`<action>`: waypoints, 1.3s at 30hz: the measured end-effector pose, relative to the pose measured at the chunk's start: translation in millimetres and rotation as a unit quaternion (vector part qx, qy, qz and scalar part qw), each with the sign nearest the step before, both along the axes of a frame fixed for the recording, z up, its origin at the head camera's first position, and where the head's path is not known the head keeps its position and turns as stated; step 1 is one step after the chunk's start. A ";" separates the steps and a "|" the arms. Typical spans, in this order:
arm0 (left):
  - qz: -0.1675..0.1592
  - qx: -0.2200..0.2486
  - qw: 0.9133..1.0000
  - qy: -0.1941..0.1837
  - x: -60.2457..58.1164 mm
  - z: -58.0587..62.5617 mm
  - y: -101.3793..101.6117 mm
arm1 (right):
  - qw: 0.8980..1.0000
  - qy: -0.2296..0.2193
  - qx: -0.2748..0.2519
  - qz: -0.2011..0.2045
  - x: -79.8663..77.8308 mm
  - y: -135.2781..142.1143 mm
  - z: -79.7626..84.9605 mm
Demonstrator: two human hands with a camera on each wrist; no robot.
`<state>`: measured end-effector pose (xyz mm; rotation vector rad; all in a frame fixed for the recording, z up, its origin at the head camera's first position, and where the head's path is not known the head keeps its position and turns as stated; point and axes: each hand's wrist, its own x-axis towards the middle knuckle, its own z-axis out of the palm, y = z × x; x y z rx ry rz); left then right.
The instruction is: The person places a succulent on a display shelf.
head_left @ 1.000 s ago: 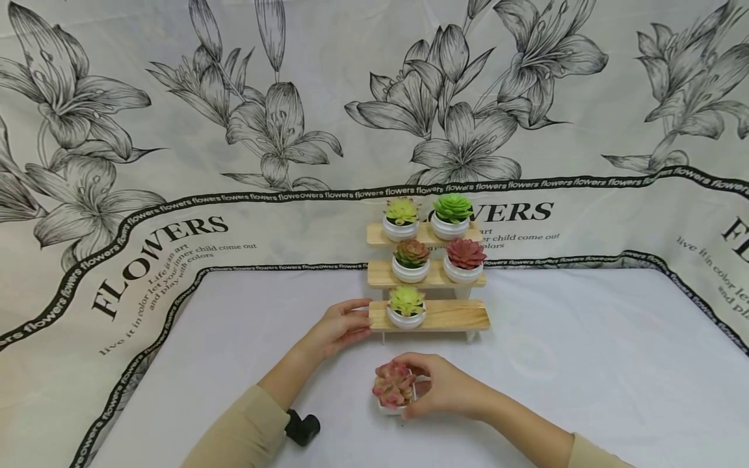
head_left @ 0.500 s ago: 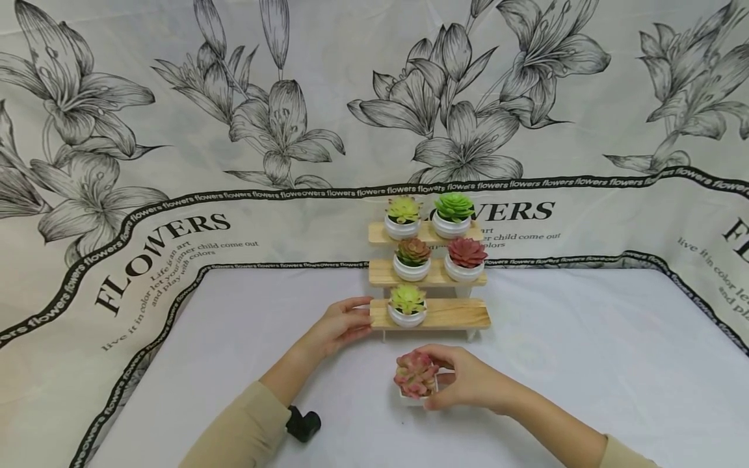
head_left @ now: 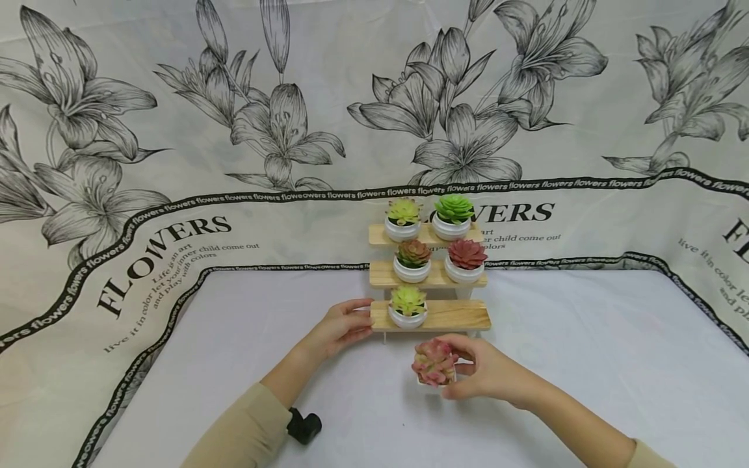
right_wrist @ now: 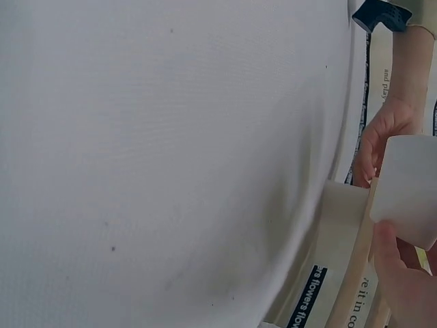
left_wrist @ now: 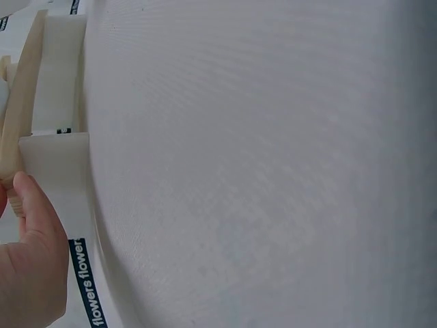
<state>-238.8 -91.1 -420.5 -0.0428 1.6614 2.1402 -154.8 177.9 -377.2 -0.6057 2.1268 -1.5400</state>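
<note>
A pink potted succulent (head_left: 434,361) in a square white pot (right_wrist: 408,188) is held by my right hand (head_left: 494,370), thumb and fingers on either side of the pot. It is in front of a three-tier wooden plant stand (head_left: 459,314). My left hand (head_left: 338,330) grips the left end of the stand's lowest shelf. In the left wrist view the thumb of that hand (left_wrist: 34,266) presses the wooden shelf edge (left_wrist: 20,102). On the lowest shelf, at left, sits a yellow-green succulent (head_left: 407,305); its right part is bare wood.
The middle shelf carries a brownish succulent (head_left: 412,260) and a dark red one (head_left: 465,260). Above them stand a yellow-green succulent (head_left: 403,218) and a bright green one (head_left: 453,216). A black object (head_left: 304,426) is at the left sleeve. Floral cloth (head_left: 292,227) hangs behind.
My right hand has carried the pink succulent to the right and forward, closer to the lowest shelf. The left hand stays on the stand.
</note>
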 end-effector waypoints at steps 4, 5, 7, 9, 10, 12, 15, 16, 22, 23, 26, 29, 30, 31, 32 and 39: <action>0.001 0.002 1.000 -0.004 0.7 1.0 0.5 | 1.000 0.010 -0.004 -0.004 -1.6 6.8 2.9; 0.000 0.002 1.000 -0.004 0.8 1.2 0.6 | 1.000 0.012 -0.003 -0.006 -2.0 8.5 3.8; -0.002 0.002 1.000 -0.003 0.8 1.3 0.6 | 1.000 0.012 0.000 -0.015 -2.3 12.1 6.5; -0.004 0.003 1.000 -0.003 0.7 1.2 0.7 | 1.000 0.014 0.004 -0.025 -2.8 15.4 9.1; -0.005 0.003 1.000 -0.002 0.8 0.9 0.5 | 0.999 0.017 0.006 -0.028 -3.1 16.9 10.7; -0.005 0.003 1.000 -0.002 0.8 0.4 0.2 | 0.999 0.020 0.009 -0.036 -4.0 20.0 13.6; -0.005 0.002 1.000 -0.002 1.0 -0.4 0.0 | 0.999 0.029 0.012 -0.045 -5.8 24.7 16.5; -0.005 0.001 1.000 -0.001 1.0 -0.8 -0.1 | 0.998 0.031 0.011 -0.046 -6.8 26.0 17.2; -0.002 -0.003 1.000 0.000 0.3 -1.5 0.3 | 0.997 0.028 0.000 -0.065 -14.2 32.5 18.4; 0.000 -0.003 1.000 -0.001 0.1 -1.4 0.4 | 0.997 0.027 0.000 -0.070 -15.7 33.4 18.4; 0.003 -0.004 1.000 -0.002 -0.2 -1.0 0.6 | 0.996 0.028 0.000 -0.084 -20.6 35.0 18.6; 0.002 -0.004 1.000 -0.001 -0.2 -0.5 0.3 | 0.994 0.033 0.010 -0.100 -25.7 35.8 19.3; 0.001 -0.004 1.000 -0.001 -0.2 -0.2 0.2 | 0.994 0.033 0.012 -0.104 -27.4 35.8 19.6; 0.000 -0.004 1.000 -0.001 0.0 0.0 0.1 | 0.993 0.032 0.014 -0.108 -29.1 35.9 19.8; 0.000 -0.004 1.000 -0.001 0.2 0.4 0.0 | 0.993 0.031 0.017 -0.112 -30.7 36.0 19.8; -0.003 -0.004 1.000 -0.002 1.8 2.0 0.3 | 0.992 0.031 0.016 -0.121 -41.1 33.9 18.2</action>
